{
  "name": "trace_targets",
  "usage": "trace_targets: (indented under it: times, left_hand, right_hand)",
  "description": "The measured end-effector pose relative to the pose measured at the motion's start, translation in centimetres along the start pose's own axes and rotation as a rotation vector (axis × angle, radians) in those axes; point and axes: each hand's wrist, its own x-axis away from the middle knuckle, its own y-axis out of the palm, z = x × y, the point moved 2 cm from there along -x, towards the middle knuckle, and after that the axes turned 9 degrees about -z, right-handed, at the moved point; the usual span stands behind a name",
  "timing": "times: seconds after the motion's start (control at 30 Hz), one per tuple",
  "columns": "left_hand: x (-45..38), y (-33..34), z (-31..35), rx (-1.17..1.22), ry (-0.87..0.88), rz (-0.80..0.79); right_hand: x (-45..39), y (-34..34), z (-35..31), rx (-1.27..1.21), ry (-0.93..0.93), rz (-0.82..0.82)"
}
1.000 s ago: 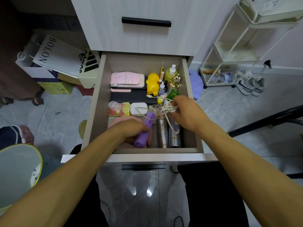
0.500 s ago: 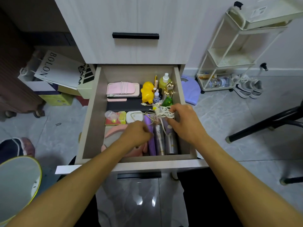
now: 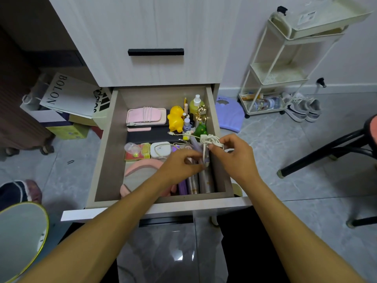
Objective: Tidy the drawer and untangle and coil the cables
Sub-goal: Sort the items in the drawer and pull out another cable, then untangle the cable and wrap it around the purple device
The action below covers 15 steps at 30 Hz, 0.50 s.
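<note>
Nearest to me, my left hand (image 3: 181,164) pinches a loose strand. A little further, my right hand (image 3: 230,154) grips the white cable bundle (image 3: 210,140), just over the open drawer (image 3: 110,144). It looks light and floppy, so I would hold it at the knot.

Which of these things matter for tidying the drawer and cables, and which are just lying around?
Job:
open drawer
tangled white cable, gripped by right hand
left hand, pinching a strand

Lying about:
shopping bags
shelf cart
sneakers
round mirror
</note>
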Motion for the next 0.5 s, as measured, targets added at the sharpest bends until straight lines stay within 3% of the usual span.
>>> trace_targets:
  times: [0.07,0.13,0.27,0.5]
  left_hand:
    - [-0.1,0.3,-0.2,-0.059,0.036,-0.003]
    - [-0.1,0.1,0.2,-0.055,0.103,0.096]
    - [0.0,-1.9,2.1,0.140,0.120,0.385]
    - [0.3,-4.1,7.1,0.288,0.207,0.580]
  right_hand:
    - [0.0,-0.1,-0.1,-0.015,0.013,0.005]
    - [-0.1,-0.4,-0.3,-0.088,0.047,0.045]
    - [-0.4,-1.3,-1.1,-0.156,0.076,0.107]
    - [-0.3,-2.1,-4.8,-0.309,0.036,0.082]
